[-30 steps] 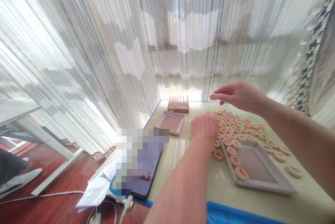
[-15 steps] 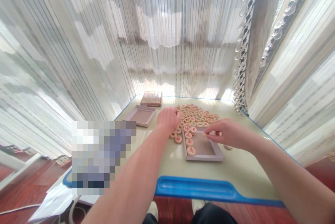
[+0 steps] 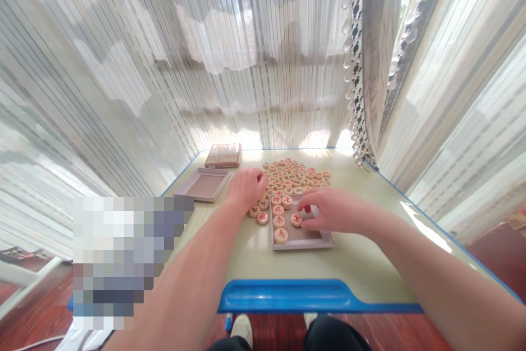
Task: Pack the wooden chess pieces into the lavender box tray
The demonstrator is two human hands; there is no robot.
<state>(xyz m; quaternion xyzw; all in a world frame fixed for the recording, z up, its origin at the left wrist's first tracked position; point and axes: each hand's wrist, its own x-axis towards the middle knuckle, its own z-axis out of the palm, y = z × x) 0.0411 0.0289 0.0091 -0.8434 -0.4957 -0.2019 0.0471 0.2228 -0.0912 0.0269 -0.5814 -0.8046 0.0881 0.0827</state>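
Observation:
Several round wooden chess pieces (image 3: 293,173) marked in red or dark characters lie spread over a pale table (image 3: 361,258). A grey tray (image 3: 302,239) in front of them holds several red-marked pieces in a column. My right hand (image 3: 332,209) lies over the tray with its fingertips on a piece (image 3: 296,220) inside it, fingers curled. My left hand (image 3: 245,188) rests as a loose fist at the left edge of the pile, touching the pieces there.
A second grey tray (image 3: 203,184) and a flat patterned box (image 3: 223,155) sit at the table's far left. Striped curtains (image 3: 230,61) hang close behind and on both sides. A blue rim (image 3: 287,296) runs along the near table edge; feet show below it.
My right hand came down from above the pile, over the tray, then shifted left onto a piece in it. The view swung right and downward. My left hand stayed by the pile.

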